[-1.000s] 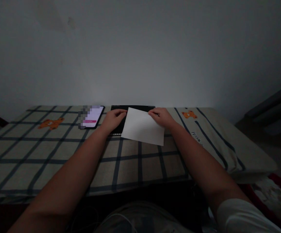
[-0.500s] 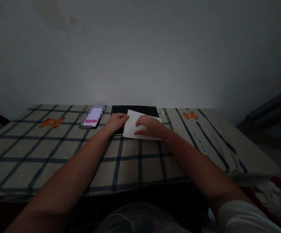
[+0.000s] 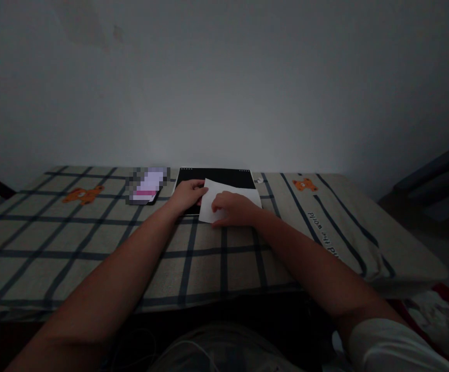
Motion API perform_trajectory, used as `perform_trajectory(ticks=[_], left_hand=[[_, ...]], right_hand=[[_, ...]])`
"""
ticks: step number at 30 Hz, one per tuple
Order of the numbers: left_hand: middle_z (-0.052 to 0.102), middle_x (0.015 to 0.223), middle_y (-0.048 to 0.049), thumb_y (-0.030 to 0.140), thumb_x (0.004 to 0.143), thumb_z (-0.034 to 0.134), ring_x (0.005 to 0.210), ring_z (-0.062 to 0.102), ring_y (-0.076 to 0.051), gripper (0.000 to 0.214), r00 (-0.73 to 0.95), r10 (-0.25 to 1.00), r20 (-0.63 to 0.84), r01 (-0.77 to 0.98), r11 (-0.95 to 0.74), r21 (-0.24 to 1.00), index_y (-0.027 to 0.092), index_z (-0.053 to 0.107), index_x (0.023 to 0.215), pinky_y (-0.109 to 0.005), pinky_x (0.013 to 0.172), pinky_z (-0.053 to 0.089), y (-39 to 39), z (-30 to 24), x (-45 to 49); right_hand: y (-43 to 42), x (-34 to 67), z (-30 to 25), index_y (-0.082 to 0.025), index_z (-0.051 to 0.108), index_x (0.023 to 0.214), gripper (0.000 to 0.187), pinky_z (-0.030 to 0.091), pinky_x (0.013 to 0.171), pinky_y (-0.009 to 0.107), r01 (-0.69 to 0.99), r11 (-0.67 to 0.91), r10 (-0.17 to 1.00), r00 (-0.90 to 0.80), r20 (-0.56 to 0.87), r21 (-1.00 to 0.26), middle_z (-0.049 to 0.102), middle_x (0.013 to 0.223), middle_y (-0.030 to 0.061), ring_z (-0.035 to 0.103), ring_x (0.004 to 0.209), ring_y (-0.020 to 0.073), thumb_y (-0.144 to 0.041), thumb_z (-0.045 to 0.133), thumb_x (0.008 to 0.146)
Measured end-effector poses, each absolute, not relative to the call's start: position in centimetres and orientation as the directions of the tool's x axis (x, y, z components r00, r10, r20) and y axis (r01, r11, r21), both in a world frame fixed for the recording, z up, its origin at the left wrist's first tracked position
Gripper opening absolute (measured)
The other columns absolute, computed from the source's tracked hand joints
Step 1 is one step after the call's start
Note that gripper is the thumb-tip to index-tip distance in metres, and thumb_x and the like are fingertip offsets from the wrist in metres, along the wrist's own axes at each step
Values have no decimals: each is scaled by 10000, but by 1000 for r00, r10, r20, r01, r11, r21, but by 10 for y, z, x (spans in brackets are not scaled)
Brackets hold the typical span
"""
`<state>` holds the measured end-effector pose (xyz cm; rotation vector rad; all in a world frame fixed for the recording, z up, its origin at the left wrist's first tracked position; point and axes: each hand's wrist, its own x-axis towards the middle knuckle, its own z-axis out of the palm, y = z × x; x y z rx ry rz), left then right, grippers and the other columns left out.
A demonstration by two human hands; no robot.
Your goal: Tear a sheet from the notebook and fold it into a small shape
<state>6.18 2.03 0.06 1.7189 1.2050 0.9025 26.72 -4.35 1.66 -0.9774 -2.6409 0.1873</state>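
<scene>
A white sheet of paper (image 3: 243,196), folded over, lies partly on a black pad (image 3: 224,176) at the far edge of the checked cloth (image 3: 92,243). My left hand (image 3: 186,196) rests on the paper's left edge with its fingers curled, pressing it down. My right hand (image 3: 232,210) lies on top of the paper near its front left corner, fingers bent and pressed on the fold. Most of the sheet's front part is hidden under this hand.
A lit phone (image 3: 147,185) lies left of the black pad. The cloth has dark stripes and orange bear prints (image 3: 80,195). A plain wall rises right behind. At the right, the cloth-covered edge drops off beside a dark frame (image 3: 433,175).
The sheet was held open at its far corners a second ago. It has since been folded over, and my right hand has slid left along it toward the front left corner.
</scene>
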Motion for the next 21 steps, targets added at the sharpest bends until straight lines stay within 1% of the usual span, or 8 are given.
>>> perform_trajectory(ticks=[3,6,8,10,13,15,17,21], left_hand=[[707,705,-27,365,746,656,519,599,-151,400,281,956,89,355,-190,915,190,722,1099,-265,517,472,23,-1,60],[669,633,-16,350,755,645,489,582,-147,377,284,954,94,359,-197,912,179,719,1084,-257,491,453,22,0,60],[650,613,-12,339,759,635,480,572,-145,342,290,951,104,366,-210,907,171,724,1044,-252,477,443,20,3,61],[659,648,-17,334,758,627,502,574,-142,312,289,950,116,358,-220,908,166,727,1002,-253,491,457,18,5,63],[711,816,-46,339,752,630,621,617,-152,304,260,957,133,328,-217,920,165,727,982,-265,566,506,16,7,64],[725,918,-64,360,747,645,715,640,-170,321,237,962,138,302,-208,930,165,728,988,-275,609,526,16,8,65],[729,965,-73,407,753,652,783,649,-191,352,212,967,144,268,-199,943,163,730,995,-284,633,534,14,10,66],[739,1006,-84,495,809,593,908,662,-234,426,192,973,129,177,-163,971,159,738,1028,-317,719,542,8,19,68]], right_hand=[[-45,265,16,-188,676,982,265,389,789,325,597,774,633,-733,249,-208,664,991,70,555,943,223,-385,699,805],[-44,267,18,-196,709,934,150,378,754,309,601,769,639,-726,254,-217,683,937,59,570,883,200,-280,615,854],[-42,270,19,-178,714,868,168,370,731,306,620,746,666,-696,268,-245,689,881,61,569,825,187,-236,557,881],[-39,273,21,-155,700,812,198,368,720,303,629,712,702,-645,303,-312,681,818,62,558,773,175,-232,537,894],[-34,277,21,-149,678,786,191,372,690,282,590,647,760,-550,345,-484,658,766,45,541,720,150,-285,580,879],[-31,279,20,-162,657,762,198,368,655,267,552,568,816,-478,326,-611,638,744,22,523,685,134,-341,628,843],[-29,281,19,-173,624,724,242,356,620,259,503,485,860,-423,285,-716,602,707,-1,490,645,123,-400,665,797],[-28,282,21,-192,531,645,347,335,593,263,408,409,899,-334,284,-816,508,652,-25,433,615,117,-496,635,776]])
